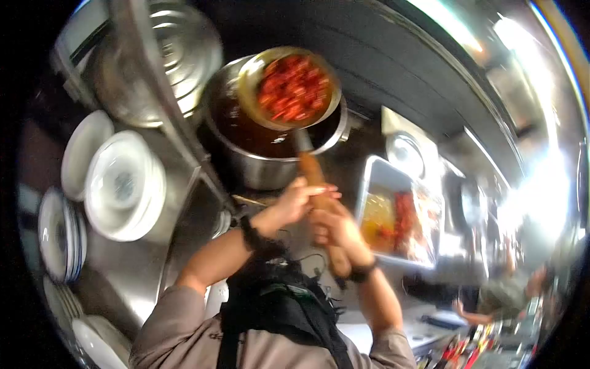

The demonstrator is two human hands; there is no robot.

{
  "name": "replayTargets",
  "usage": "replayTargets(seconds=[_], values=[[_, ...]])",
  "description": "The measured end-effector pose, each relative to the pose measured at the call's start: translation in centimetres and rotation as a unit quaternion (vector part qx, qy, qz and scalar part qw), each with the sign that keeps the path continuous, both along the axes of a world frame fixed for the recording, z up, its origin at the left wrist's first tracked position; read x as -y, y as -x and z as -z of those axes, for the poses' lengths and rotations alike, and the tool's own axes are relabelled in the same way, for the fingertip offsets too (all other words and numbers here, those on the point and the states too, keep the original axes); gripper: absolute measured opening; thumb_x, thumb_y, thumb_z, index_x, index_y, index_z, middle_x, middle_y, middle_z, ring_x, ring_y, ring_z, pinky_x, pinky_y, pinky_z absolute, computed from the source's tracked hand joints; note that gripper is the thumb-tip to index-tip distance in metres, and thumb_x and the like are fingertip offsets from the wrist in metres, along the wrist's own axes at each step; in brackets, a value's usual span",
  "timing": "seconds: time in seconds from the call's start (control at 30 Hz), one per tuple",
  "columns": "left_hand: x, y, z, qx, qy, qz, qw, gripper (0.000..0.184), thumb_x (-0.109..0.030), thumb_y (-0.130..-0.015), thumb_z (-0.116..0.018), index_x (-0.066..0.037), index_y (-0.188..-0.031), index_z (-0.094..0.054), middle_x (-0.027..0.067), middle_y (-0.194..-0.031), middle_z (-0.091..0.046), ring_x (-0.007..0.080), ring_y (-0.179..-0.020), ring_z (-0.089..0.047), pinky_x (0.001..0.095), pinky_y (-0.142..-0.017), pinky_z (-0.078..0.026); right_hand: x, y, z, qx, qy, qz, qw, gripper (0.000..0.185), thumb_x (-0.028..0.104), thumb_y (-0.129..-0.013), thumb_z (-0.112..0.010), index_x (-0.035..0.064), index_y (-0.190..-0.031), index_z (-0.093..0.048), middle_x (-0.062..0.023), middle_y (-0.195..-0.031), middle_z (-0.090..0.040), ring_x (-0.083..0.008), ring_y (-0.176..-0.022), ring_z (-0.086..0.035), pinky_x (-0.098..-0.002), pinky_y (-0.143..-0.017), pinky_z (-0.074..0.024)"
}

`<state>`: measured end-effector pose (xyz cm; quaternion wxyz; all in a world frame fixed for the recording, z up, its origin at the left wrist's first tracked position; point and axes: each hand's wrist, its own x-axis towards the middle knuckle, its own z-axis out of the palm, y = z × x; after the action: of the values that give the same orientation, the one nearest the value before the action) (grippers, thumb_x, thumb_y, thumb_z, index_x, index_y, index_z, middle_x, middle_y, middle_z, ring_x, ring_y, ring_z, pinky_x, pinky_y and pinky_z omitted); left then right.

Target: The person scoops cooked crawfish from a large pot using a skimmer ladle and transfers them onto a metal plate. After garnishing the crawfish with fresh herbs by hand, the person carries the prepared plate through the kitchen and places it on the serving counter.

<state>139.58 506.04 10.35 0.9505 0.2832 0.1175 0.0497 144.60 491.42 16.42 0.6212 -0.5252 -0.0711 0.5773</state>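
Both of my hands are wrapped around the wooden handle of a large round strainer [247, 92]. My left hand [299, 198] grips higher up, closer to the bowl. Lower down the handle, my right hand [340, 226] is closed around it. Glossy red food pieces [294, 88] fill the strainer's bowl; blur hides their exact kind. The bowl is held above a steel pot [264, 170] with dark brown liquid [255, 138] inside. To the right of my hands sits a metal tray [367, 175] containing yellow liquid and more red pieces.
White bowls [123, 184] and stacked plates [54, 234] stand on the steel counter [138, 270] at left. A large metal lid [178, 55] lies behind a steel post [157, 67]. Another person's arm [476, 317] shows at lower right, near blurred colourful items [467, 347].
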Motion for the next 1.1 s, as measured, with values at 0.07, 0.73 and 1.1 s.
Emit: replayTargets(seconds=[0.07, 0.73, 1.1], values=[[-0.6, -0.7, 8.4, 0.003, -0.010, 0.015, 1.000, 0.031, -0.006, -0.091, -0.052, 0.007, -0.117, -0.041, 0.0215, -0.108, -0.062, 0.0317, -0.103, -0.063, 0.0438, -0.090, -0.053, -0.6, -1.6, 7.8, -0.030, -0.031, -0.004, 0.999, 0.012, 0.008, -0.093, -0.051, 0.0082, -0.104, -0.047, -0.0020, -0.078, -0.050, -0.0121, -0.056, -0.050, -0.0272, -0.048, -0.0416], [3.5, -1.6, 9.3, -0.001, -0.055, 0.020, 0.998, 0.029, -0.005, -0.092, -0.049, 0.008, -0.118, -0.049, 0.0212, -0.112, -0.062, 0.0312, -0.108, -0.061, 0.0430, -0.093, -0.052, 4.0, -2.6, 9.8, -0.018, -0.065, -0.027, 0.997, 0.023, 0.009, -0.092, -0.052, 0.0078, -0.113, -0.043, -0.0028, -0.082, -0.049, -0.0135, -0.061, -0.049, -0.0286, -0.051, -0.0423], [0.7, -2.5, -1.6, 0.102, -0.144, 0.021, 0.984, 0.038, -0.013, -0.091, -0.058, 0.001, -0.120, -0.038, 0.0195, -0.113, -0.060, 0.0284, -0.110, -0.058, 0.0413, -0.098, -0.048, 2.1, -2.4, -0.8, 0.002, -0.083, 0.021, 0.996, 0.029, 0.014, -0.092, -0.053, 0.0086, -0.119, -0.045, -0.0048, -0.085, -0.052, -0.0105, -0.057, -0.046, -0.0230, -0.046, -0.0394]])
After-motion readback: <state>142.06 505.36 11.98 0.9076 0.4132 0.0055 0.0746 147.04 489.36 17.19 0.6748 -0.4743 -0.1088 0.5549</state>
